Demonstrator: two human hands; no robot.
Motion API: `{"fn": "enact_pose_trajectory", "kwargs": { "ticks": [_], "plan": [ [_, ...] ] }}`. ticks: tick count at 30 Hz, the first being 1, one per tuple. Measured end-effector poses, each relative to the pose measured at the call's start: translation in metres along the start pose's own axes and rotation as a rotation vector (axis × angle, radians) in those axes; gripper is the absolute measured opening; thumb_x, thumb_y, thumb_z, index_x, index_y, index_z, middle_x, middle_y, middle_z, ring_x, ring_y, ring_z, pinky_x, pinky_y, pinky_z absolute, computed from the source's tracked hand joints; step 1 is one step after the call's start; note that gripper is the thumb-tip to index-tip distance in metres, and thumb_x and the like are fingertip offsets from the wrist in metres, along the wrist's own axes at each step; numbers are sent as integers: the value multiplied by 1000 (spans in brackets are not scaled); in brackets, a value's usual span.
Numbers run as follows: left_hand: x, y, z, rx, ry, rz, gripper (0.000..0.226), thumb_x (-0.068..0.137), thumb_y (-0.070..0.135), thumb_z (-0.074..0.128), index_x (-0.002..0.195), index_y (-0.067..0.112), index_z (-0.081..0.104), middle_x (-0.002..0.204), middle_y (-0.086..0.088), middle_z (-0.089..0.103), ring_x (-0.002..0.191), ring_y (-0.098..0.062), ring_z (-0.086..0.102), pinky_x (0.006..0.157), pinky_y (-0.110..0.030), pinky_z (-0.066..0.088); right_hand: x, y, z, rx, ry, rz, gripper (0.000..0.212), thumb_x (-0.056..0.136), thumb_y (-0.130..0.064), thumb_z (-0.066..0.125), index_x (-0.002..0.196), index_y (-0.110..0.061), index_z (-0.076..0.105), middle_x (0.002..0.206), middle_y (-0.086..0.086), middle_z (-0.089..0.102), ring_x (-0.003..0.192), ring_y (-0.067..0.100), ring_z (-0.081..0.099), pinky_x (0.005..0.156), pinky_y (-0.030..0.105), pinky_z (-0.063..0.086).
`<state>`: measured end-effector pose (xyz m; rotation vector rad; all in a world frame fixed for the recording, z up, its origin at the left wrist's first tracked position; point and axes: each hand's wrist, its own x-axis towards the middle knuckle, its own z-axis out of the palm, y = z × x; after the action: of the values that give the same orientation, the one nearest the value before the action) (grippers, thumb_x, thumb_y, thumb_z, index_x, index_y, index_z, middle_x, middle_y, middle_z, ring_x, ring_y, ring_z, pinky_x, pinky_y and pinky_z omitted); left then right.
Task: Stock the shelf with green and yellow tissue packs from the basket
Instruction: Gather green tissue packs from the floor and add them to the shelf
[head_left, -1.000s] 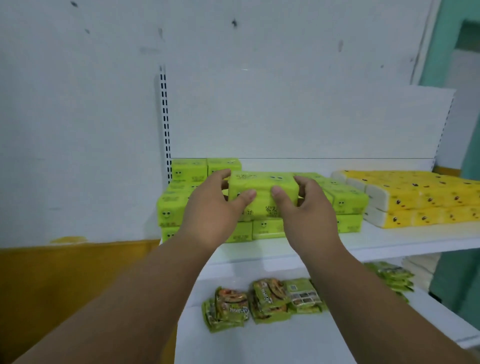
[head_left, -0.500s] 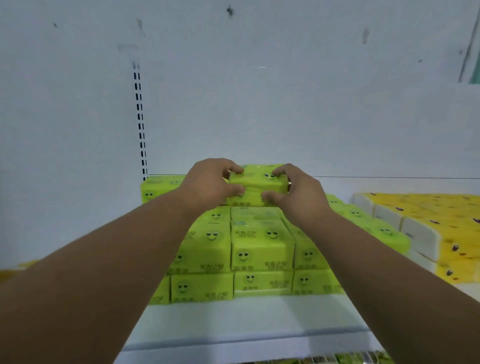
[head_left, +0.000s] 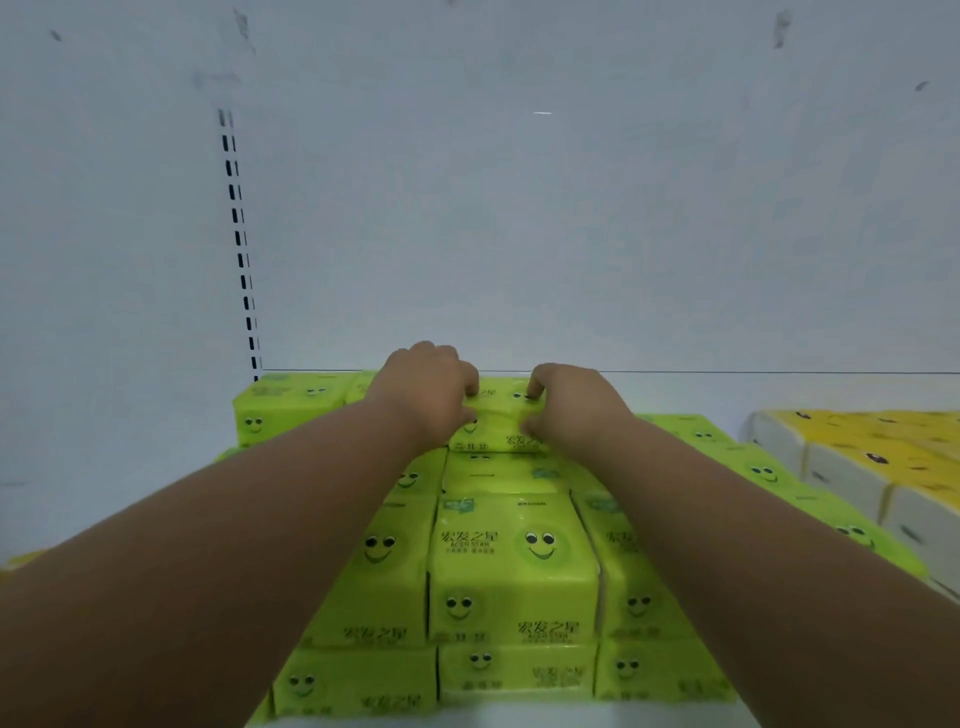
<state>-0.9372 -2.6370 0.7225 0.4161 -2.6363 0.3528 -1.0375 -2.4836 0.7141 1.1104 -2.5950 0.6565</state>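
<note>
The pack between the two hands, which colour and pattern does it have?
The pack is lime green with printed smiley faces and dark lettering, shown in the head view.

There is a single view, from a wide-angle camera worn on the person's head. It faces forward and somewhat down, straight at the white back panel (head_left: 519, 208) of the shelving, which fills the whole upper half. It sits close: both forearms run in from the bottom corners and meet at the left hand (head_left: 426, 395) and right hand (head_left: 576, 410) near the middle. The stacked green tissue packs (head_left: 511, 566) lie just below the lens, their tops in plain sight. The yellow packs (head_left: 872, 457) are cut by the right edge. Straight lines bend toward the edges.
</note>
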Motion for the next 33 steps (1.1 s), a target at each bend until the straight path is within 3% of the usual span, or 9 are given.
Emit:
{"fn": "enact_pose_trajectory", "kwargs": {
  "ticks": [3, 7, 10, 13, 17, 23, 29, 33],
  "plan": [
    [5, 0, 5, -40, -52, -16, 40, 88, 47, 66, 124, 30, 58, 121, -1, 55, 116, -24, 48, 92, -37, 41, 9, -5, 3, -106, -19, 1, 23, 85, -13, 66, 105, -18, 54, 94, 2, 55, 87, 23, 53, 64, 28, 41],
    [4, 1, 6, 2, -81, 18, 48, 85, 39, 72, 127, 25, 53, 121, -3, 52, 115, -25, 46, 94, -39, 44, 13, -9, 5, -155, -14, 7, 20, 87, -13, 60, 96, -22, 44, 88, 1, 45, 85, 25, 50, 63, 31, 39],
    [0, 4, 4, 31, -68, 19, 45, 87, 34, 70, 127, 22, 52, 121, -4, 51, 114, -25, 46, 94, -39, 44, 10, -10, 5, -188, -18, -1, 20, 87, -17, 59, 102, -21, 45, 100, 5, 51, 87, 26, 49, 65, 32, 38],
    [-8, 6, -3, 4, 11, 28, 43, 89, 35, 66, 126, 20, 51, 120, -4, 51, 113, -25, 46, 92, -38, 43, 0, -17, 4, -229, 64, -63, 36, 87, -28, 64, 116, -17, 47, 112, 8, 48, 101, 29, 50, 70, 35, 36],
    [-32, 3, -24, -109, 193, 31, 35, 93, 34, 57, 123, 17, 53, 118, -5, 55, 110, -26, 48, 89, -38, 42, -21, -47, -10, -175, 228, -224, 44, 88, -31, 64, 125, -15, 46, 117, 9, 47, 106, 29, 48, 74, 34, 35],
    [-99, -34, -60, -181, 385, -18, 27, 91, 20, 55, 118, 14, 57, 109, -6, 60, 102, -28, 51, 85, -41, 42, -67, -128, -21, -114, 340, -386, 33, 90, -23, 58, 121, -16, 49, 115, 6, 51, 104, 27, 49, 74, 33, 34],
    [-224, -103, -96, -145, 559, -121, 14, 86, 5, 59, 100, 4, 61, 91, -13, 60, 83, -35, 53, 70, -44, 44, -136, -249, 0, 36, 365, -550, 27, 86, -16, 56, 112, -13, 50, 106, 6, 52, 94, 28, 49, 74, 37, 40],
    [-339, -150, -116, -95, 603, -271, 17, 88, 5, 60, 104, 5, 62, 99, -10, 64, 91, -31, 57, 78, -40, 48, -200, -335, 27, 198, 310, -713, 28, 86, -15, 56, 114, -13, 52, 107, 6, 55, 94, 27, 51, 78, 43, 45]
  ]
}}
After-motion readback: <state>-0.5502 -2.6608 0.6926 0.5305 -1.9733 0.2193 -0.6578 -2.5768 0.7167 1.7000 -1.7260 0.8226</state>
